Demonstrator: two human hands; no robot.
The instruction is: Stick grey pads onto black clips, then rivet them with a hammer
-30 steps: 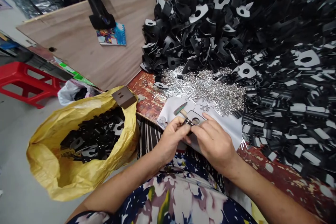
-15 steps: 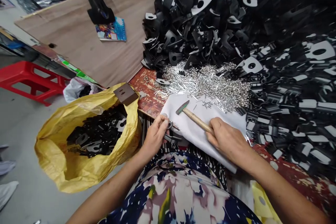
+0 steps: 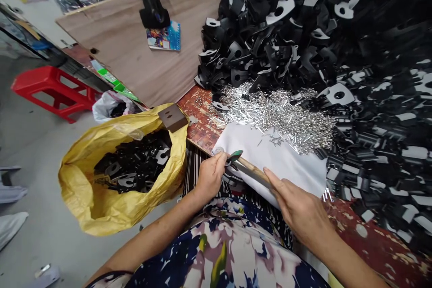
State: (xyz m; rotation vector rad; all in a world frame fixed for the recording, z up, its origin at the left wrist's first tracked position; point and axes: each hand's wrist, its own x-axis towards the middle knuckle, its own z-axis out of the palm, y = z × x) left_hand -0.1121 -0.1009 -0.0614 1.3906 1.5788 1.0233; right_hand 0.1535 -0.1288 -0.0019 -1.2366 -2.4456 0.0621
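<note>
My right hand (image 3: 297,204) is closed round the wooden handle of a small hammer (image 3: 252,168). The hammer's greenish head lies right by the fingertips of my left hand (image 3: 211,173). Those fingers pinch a black clip part (image 3: 229,175), which is partly hidden by the hammer and the hand. Beneath the hammer spreads a light grey cloth (image 3: 286,164) over the table edge. A heap of shiny metal pins (image 3: 280,114) lies just behind it, with a few loose pins on the cloth.
At left stands a yellow sack (image 3: 81,184) holding black parts, a brown block (image 3: 173,118) on its rim. Black clip pieces (image 3: 270,40) pile up behind the pins and along the right. A wooden board (image 3: 118,45) borders the table; a red stool (image 3: 50,85) stands beyond.
The hammer head has come down from over the cloth to the black clip part at my left fingertips. The view has shifted, so the surroundings appear further right.
</note>
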